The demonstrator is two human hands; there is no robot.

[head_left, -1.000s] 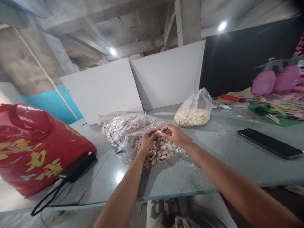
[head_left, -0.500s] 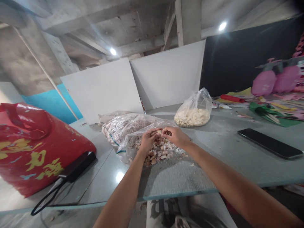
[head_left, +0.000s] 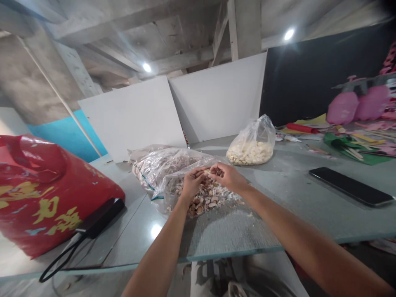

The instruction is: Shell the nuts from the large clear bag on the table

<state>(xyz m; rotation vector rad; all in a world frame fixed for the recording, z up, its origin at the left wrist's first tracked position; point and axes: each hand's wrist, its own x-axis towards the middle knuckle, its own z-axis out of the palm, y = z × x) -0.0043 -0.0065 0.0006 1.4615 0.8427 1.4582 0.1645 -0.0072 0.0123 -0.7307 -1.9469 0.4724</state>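
Near the middle of the table, my left hand (head_left: 192,181) and my right hand (head_left: 227,176) meet over a heap of papery skins and tan, unpeeled cloves (head_left: 206,203), which look like garlic. A small pale garlic clove (head_left: 207,171) is pinched between the fingertips of both hands. The heap spills from the mouth of a large clear plastic bag (head_left: 173,159) lying on its side. Behind my right hand stands a clear bag of pale peeled cloves (head_left: 251,152). My fingers partly cover the clove.
A red carrier bag (head_left: 62,181) stands at the left, with a black power bank and cable (head_left: 100,218) against it. To the right lies a black phone (head_left: 351,185). Coloured paper (head_left: 355,148) and pink spray bottles (head_left: 343,107) are farther back, near white boards (head_left: 219,99).
The fingers of both hands have shifted slightly around the clove, which now shows paler. My arms and everything on the table are otherwise where they were.
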